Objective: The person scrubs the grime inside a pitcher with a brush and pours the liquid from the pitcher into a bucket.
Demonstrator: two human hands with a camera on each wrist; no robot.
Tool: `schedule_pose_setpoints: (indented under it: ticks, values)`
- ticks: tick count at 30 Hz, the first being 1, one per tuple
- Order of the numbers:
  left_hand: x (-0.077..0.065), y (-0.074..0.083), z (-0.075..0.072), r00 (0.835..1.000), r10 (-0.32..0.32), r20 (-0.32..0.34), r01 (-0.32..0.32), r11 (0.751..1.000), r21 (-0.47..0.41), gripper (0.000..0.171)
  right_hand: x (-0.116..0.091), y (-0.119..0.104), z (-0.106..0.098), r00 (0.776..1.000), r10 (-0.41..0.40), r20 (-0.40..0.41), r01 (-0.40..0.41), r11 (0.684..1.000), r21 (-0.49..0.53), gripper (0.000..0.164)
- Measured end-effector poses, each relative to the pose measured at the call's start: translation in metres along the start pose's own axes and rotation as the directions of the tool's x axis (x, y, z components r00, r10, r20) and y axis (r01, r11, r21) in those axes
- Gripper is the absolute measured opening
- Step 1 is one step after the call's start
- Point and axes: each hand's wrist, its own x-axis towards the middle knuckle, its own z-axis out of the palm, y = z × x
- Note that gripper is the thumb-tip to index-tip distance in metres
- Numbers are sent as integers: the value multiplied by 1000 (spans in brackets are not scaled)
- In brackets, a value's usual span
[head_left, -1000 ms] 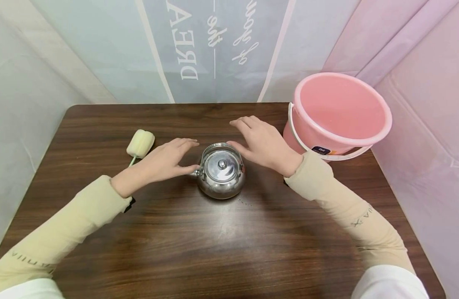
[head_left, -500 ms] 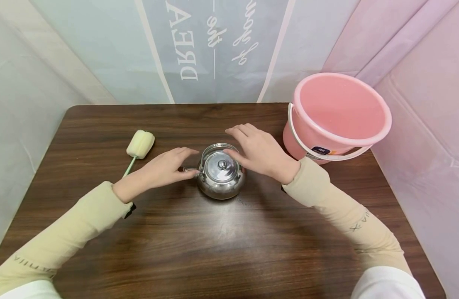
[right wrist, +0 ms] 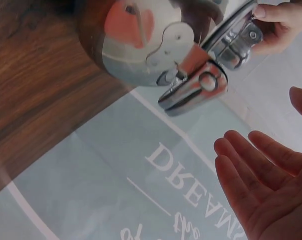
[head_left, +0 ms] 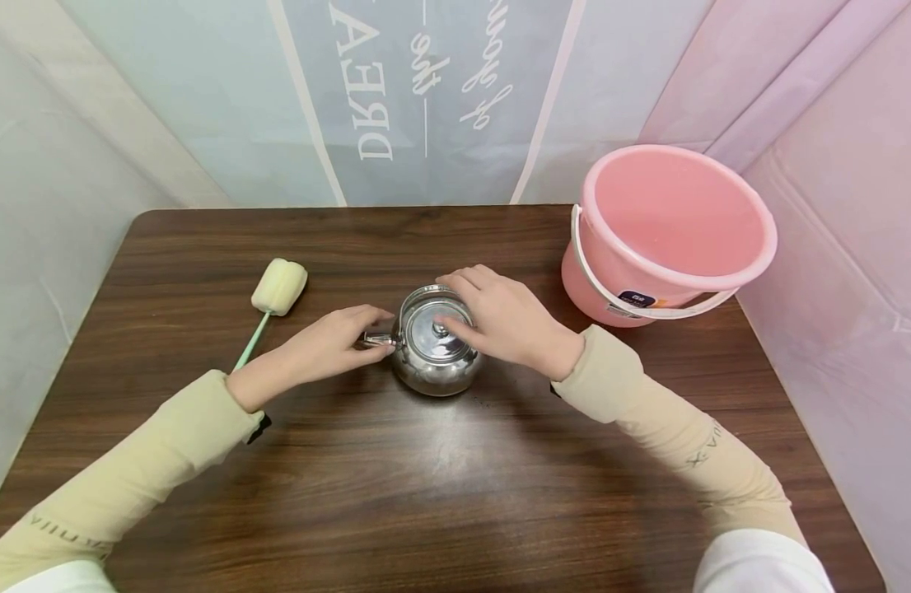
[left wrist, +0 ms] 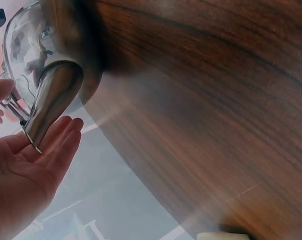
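A shiny stainless steel kettle (head_left: 435,380) stands upright on the table, its lid (head_left: 426,344) on and its bail handle (right wrist: 208,85) folded down toward the rim. My left hand (head_left: 322,346) is at the kettle's left, thumb and fingers spread on either side of the spout (left wrist: 59,92). In the left wrist view those fingers are nearly straight behind the spout. Over the kettle's right side hovers my right hand (head_left: 511,321), its thumb overlapping the lid knob in the head view. The right wrist view shows its fingers extended and apart from the kettle.
A pink bucket (head_left: 604,284) with a white handle stands at the table's back right. Left of the kettle lies a sponge brush (head_left: 279,287) with a pale green stem, partly hidden by my left forearm. Fabric walls border the dark wooden table (head_left: 426,511).
My right hand has come down and leftward over the kettle. The left hand has shifted slightly toward me, with the spout now between thumb and fingers. The kettle has stayed put.
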Motion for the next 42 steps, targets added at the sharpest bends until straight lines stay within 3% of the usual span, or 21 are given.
schedule_pose_setpoints:
  ticks: [17,42]
  values:
    - [-3,-1,8,999,18,-40,-19,1000,-24,36,-7,-6,15,1000,-1,28,-1,996,94,44]
    - [-3,-3,10,995,35,-89,-42,996,-78,26,-14,-8,35,999,-30,-21,33,985,167,32]
